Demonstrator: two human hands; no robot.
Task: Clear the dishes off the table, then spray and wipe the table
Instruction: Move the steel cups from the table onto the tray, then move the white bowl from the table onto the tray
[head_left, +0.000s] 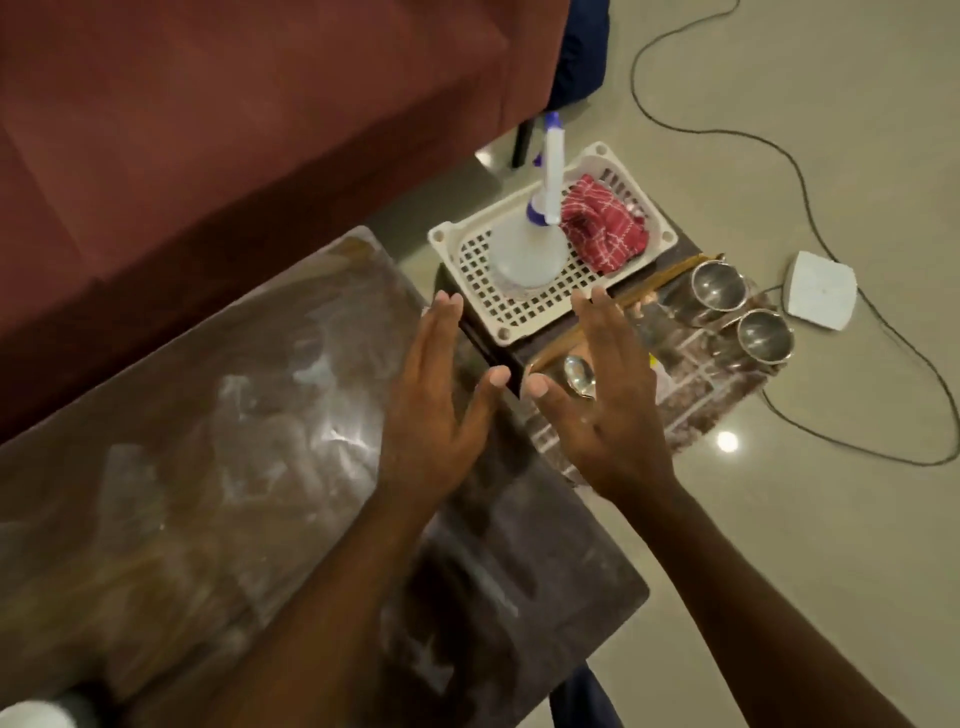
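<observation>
Both forearms (332, 597) are bare up to the frame's lower edge. The left hand (436, 410) and right hand (608, 415) have short-trimmed fingernails. Dark blue fabric (584, 701), seemingly clothing, shows just beside the near right corner of the surface (208, 493).

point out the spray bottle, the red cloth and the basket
spray bottle (527, 254), head view, on its clear body
red cloth (602, 223), head view, on its middle folds
basket (524, 312), head view, on its bare floor

The white perforated plastic basket (550, 312) sits just beyond the left grip (436, 405) and the right grip (608, 405). In it, the clear plastic spray bottle (527, 254) stands ahead of the left grip, and the red checked cloth (602, 228) lies to the bottle's right. One round steel cup (719, 286) and a second steel cup (763, 335) stand right of the right grip. The glass-topped table (208, 441) lies under the left grip.
</observation>
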